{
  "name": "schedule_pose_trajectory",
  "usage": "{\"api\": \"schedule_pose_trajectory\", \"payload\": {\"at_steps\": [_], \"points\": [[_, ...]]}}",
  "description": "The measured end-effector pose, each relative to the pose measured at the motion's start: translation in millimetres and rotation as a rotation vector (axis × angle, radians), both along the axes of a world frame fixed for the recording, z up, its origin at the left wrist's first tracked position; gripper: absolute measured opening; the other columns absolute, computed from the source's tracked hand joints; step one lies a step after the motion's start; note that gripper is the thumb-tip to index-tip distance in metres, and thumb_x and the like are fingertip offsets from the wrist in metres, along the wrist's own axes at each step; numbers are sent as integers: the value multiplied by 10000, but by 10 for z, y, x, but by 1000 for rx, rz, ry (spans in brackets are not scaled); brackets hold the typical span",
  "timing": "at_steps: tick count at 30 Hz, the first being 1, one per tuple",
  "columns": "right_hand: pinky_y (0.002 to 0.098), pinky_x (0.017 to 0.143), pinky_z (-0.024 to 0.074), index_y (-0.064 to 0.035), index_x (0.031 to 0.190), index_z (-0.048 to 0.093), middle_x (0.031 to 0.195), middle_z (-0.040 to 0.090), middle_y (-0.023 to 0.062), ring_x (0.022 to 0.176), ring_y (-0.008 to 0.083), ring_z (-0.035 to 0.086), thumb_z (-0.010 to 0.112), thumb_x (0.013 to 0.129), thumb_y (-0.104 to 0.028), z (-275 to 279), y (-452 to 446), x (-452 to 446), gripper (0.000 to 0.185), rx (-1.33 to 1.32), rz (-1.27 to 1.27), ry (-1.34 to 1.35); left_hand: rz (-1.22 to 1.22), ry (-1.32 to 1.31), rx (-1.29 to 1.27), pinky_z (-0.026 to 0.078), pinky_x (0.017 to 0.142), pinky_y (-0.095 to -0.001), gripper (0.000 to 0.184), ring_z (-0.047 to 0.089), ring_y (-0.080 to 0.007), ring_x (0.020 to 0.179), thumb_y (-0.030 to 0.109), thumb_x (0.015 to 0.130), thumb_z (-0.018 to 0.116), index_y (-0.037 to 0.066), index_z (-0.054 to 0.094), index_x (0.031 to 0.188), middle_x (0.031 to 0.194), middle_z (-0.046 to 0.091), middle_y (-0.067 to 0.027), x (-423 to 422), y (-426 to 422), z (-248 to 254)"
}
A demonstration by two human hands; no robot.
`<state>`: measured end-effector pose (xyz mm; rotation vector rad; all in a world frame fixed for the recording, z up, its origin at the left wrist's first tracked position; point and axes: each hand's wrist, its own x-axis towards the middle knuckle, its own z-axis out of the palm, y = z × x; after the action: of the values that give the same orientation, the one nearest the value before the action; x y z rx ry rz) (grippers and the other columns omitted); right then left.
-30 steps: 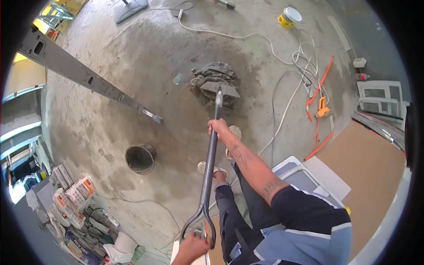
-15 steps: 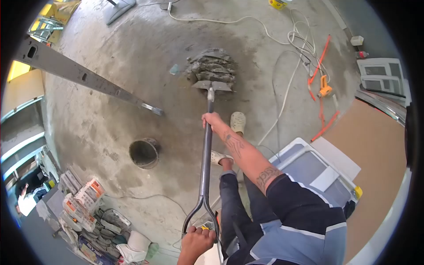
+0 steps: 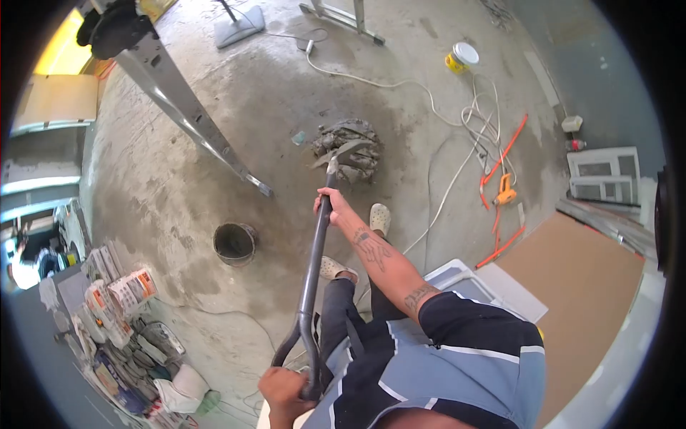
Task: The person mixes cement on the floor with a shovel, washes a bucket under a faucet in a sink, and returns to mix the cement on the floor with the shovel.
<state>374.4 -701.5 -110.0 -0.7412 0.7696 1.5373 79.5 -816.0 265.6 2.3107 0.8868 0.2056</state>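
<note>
A long-shafted shovel (image 3: 312,264) runs up the middle of the head view. Its blade, tilted to one side, is against a heap of wet grey mortar (image 3: 357,139) on the concrete floor. My right hand (image 3: 332,205) is closed round the shaft just below the blade. Down at the near end, my left hand (image 3: 282,390) is wrapped round the grip of the forked handle; part of that grip is hidden by its fingers. A dark bucket (image 3: 234,244) stands on the floor to the left of the shaft.
A metal beam-like leg (image 3: 189,125) slants in from the upper left. White cable (image 3: 400,84), orange strips and an orange tool (image 3: 506,189) lie to the right. My feet stand close to the shaft. Bags and tools (image 3: 132,336) are piled lower left; a brown board (image 3: 586,286) is at right.
The shovel blade has turned from level to tilted, and the mortar heap looks reshaped. The handle end has swung left and down with my left hand. The view has shifted; both hands keep their hold.
</note>
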Motion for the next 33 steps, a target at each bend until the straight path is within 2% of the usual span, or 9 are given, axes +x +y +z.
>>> {"api": "schedule_pose_trajectory", "payload": {"at_steps": [2,4,8,14,17,22,26,28,33], "points": [[367,536,519,-81,685,469,562,499,81,529,219,549,600,786,-138,141,139,108,175,56,29,12,363,-107,-57,383,464,-311,199,517,-201,464,171,641,748,94,564,638,543,519,-19,169,-9,95],[393,607,537,-60,756,474,604,524,109,592,238,569,589,817,-162,58,232,179,165,51,62,74,986,-108,-480,391,436,-287,180,457,-138,391,124,736,678,48,543,645,521,508,-35,425,13,295],[482,670,550,8,987,433,724,540,159,661,312,588,533,887,-146,-102,262,357,209,-73,325,77,1433,-736,-750,413,453,-281,233,402,-106,381,209,881,605,45,510,745,493,417,-4,1190,178,445],[482,698,561,18,1036,383,777,506,160,682,285,566,521,910,-134,157,174,920,241,-194,722,18,1656,-726,-617,392,423,-247,251,385,-94,383,239,931,548,43,487,787,505,401,-2,2550,76,837],[528,701,562,32,1114,349,909,492,198,766,324,586,500,901,-84,32,37,1205,286,-238,833,114,1917,-701,-571,395,450,-246,225,396,-100,404,222,940,536,52,477,805,532,418,-7,3102,-153,1002],[511,715,562,27,1137,328,903,456,162,755,282,564,491,909,-84,449,-38,1650,302,-225,1154,104,2240,-704,-429,411,516,-266,225,400,-103,443,237,952,521,57,468,827,546,406,-8,4039,-516,1255],[507,695,561,25,1119,333,903,462,160,743,281,564,487,911,-84,499,-8,1887,280,-192,1389,11,2520,-772,-342,414,538,-276,231,387,-112,446,247,952,522,49,474,843,547,413,-12,4831,-776,1186],[508,680,562,32,1083,350,866,469,163,710,293,565,483,909,-78,425,-4,2004,245,-79,1477,22,2421,-991,-233,415,550,-283,237,376,-113,436,252,948,532,44,488,842,539,421,-14,5202,-1114,983],[507,647,560,43,1029,366,792,489,178,685,314,573,480,905,-74,647,-54,2408,205,-48,1714,-12,2626,-992,-29,388,537,-270,253,380,-101,421,245,939,537,50,495,783,527,419,-8,6436,-1296,862]]}}
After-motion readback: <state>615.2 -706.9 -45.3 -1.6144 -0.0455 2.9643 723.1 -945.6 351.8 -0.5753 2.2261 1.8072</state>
